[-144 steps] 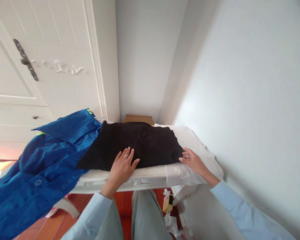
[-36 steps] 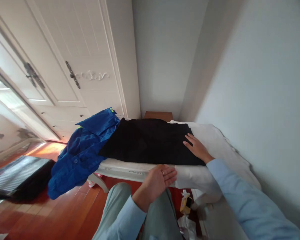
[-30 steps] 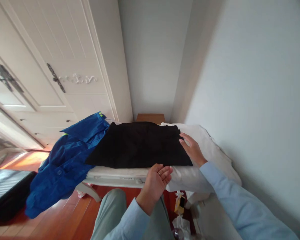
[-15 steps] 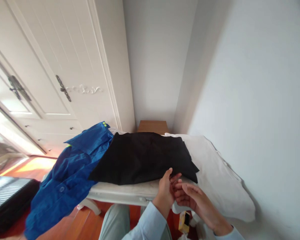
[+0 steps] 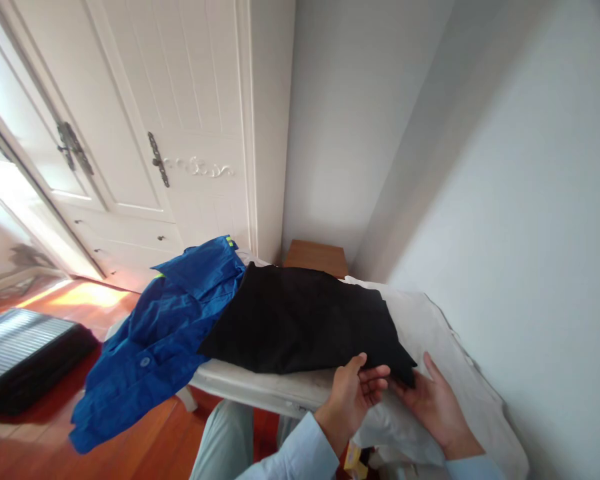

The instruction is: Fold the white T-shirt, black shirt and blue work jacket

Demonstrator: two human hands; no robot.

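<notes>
A black folded cloth (image 5: pixel 300 320), likely a garment, lies across a narrow white table (image 5: pixel 250 387). My left hand (image 5: pixel 353 393) is at its near edge, palm turned right, thumb up and fingers loosely curled with nothing in them. By the cloth's near right corner is my right hand (image 5: pixel 443 410), open with the thumb raised; its fingertips reach that corner, and whether they touch it I cannot tell. To the left, a blue garment (image 5: pixel 180 333) with a button and yellow-green trim hangs partly over the table's end. White cloth (image 5: pixel 420 313) is spread under the black one at the right.
A white wardrobe (image 5: pixel 200 100) stands behind at the left, with a small brown wooden piece (image 5: pixel 317 257) in the corner beside it. A grey wall (image 5: pixel 530 200) borders the right. On the floor are a ribbed dark case (image 5: pixel 35 360) and a yellow box (image 5: pixel 355 460).
My hands have moved apart: the right one has swung right to the cloth's corner and its thumb has lifted. The view has turned slightly left.
</notes>
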